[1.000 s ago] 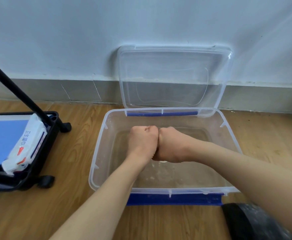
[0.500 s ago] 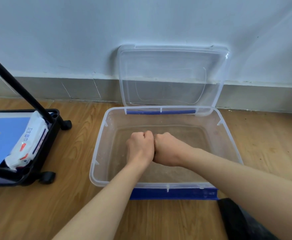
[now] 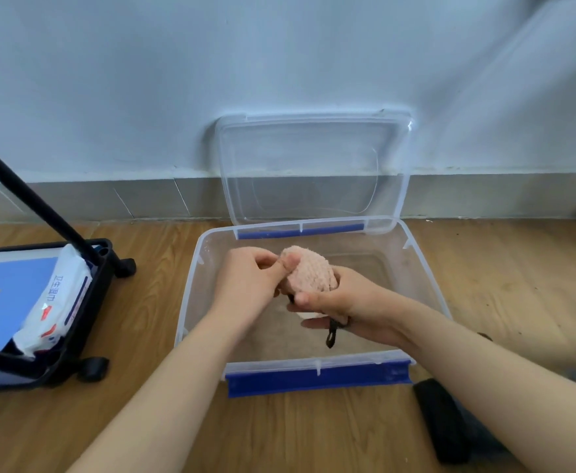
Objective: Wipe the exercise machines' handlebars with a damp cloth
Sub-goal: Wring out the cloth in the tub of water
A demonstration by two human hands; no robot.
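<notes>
We see a nubbly, fleecy pink cloth (image 3: 308,273) above a clear, glossy plastic bin (image 3: 191,285) with matt blue plastic clips, its see-through lid (image 3: 313,172) against a smooth painted wall (image 3: 279,56). The floor (image 3: 484,268) is wood-grain laminate with a dull sheen, and at its left edge a black plastic cart (image 3: 85,322) carries a shiny plastic-wrapped wipes pack (image 3: 54,298).

We extend both bare forearms forward. Our left hand (image 3: 249,281) pinches with thumb and fingers curled. Our right hand (image 3: 344,305) is palm-up, its fingers (image 3: 308,297) cupped and partly closed. The hands nearly touch.
</notes>
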